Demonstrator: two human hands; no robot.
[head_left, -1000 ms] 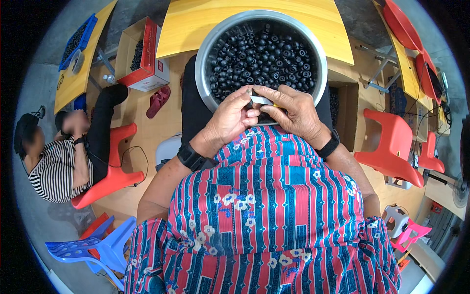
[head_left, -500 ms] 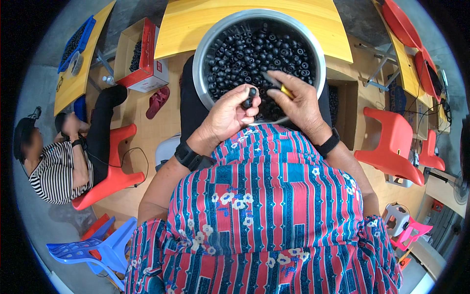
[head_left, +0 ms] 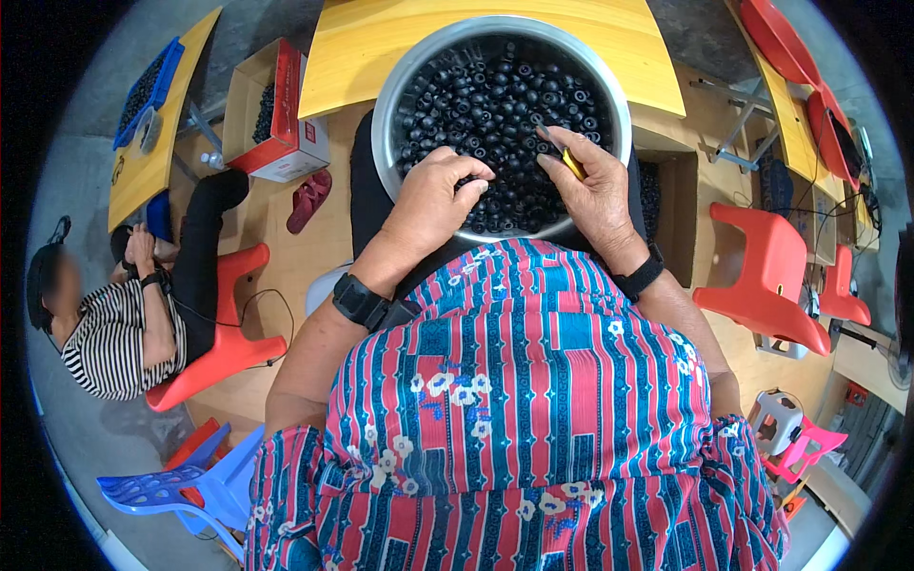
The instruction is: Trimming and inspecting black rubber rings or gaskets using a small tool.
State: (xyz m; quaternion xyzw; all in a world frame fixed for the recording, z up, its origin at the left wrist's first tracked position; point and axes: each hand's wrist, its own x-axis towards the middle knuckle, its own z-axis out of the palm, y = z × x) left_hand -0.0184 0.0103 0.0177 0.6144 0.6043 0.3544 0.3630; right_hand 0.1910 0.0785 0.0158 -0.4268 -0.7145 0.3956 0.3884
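Observation:
A wide metal basin in front of me holds a heap of small round black parts with holes. My left hand is over the basin's near left side, its fingers curled in toward the thumb above the parts. Whatever those fingers hold, if anything, is hidden. At the near right side, my right hand is closed around a small yellow-handled tool. A grey tip pokes out beyond the index finger; I cannot tell the tool's exact kind.
Behind the basin stands a yellow table. Open cartons with black parts sit to left and right. A person in a striped top sits at far left. Red stools and a side table with red trays are on the right.
My left hand has moved left and turned palm down; the black part it pinched no longer shows. My right hand has shifted slightly right, still with the yellow-handled tool.

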